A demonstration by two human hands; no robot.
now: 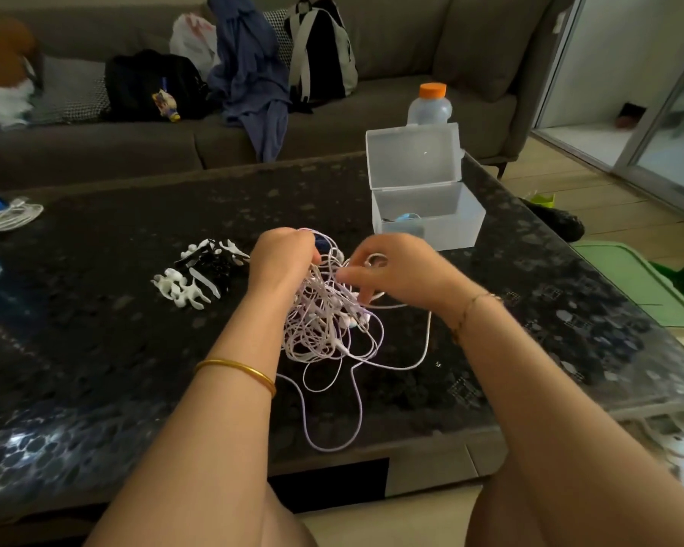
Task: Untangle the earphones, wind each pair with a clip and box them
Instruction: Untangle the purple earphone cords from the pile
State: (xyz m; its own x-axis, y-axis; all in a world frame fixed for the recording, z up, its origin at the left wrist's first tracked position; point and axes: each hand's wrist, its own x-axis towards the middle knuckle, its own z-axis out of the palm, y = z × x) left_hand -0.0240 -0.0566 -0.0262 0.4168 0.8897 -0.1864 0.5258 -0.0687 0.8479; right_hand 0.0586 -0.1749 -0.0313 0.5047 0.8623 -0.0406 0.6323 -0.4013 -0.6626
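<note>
Closely, left grip (283, 256) clenching earphones (324, 329) — right grip (399, 270) pinching them

White earphones (328, 325) form one tangled heap; black and white clips (198, 274) lie piled left; clear box (451, 230) stands open behind.

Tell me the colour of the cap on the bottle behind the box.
Orange. The cap of the bottle shows best in the head view.

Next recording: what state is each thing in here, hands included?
earphones: one tangled bundle, loops trailing on the table
left hand: grips the bundle's top
right hand: holds a cord loop
box: lid open
clips: loose pile, no hand on them
bottle: upright, capped
</note>
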